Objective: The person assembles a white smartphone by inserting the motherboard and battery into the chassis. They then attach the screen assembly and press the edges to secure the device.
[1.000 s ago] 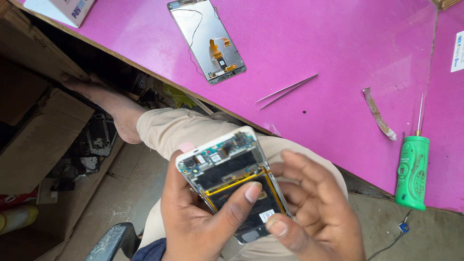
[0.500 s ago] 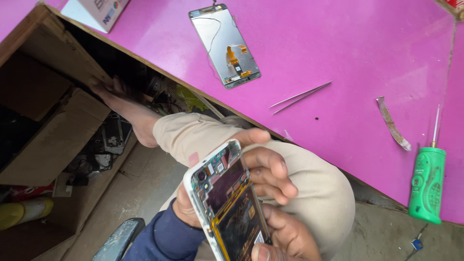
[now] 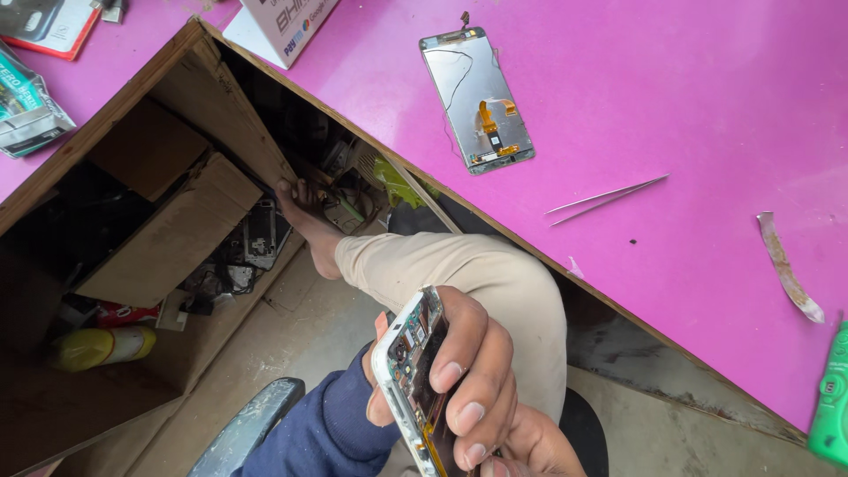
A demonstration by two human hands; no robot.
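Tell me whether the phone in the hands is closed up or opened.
Opened: the phone has no cover on the side facing the fingers, so its circuit board and inner parts show.

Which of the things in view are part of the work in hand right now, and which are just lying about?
In hand:
- opened phone, tilted on edge, circuit side showing
- left hand, fingers wrapped over the phone
- right hand, under its lower end

Lying about on the pink table:
- detached screen panel
- tweezers
- worn strip
- green screwdriver handle
- yellow bottle, in the cabinet below
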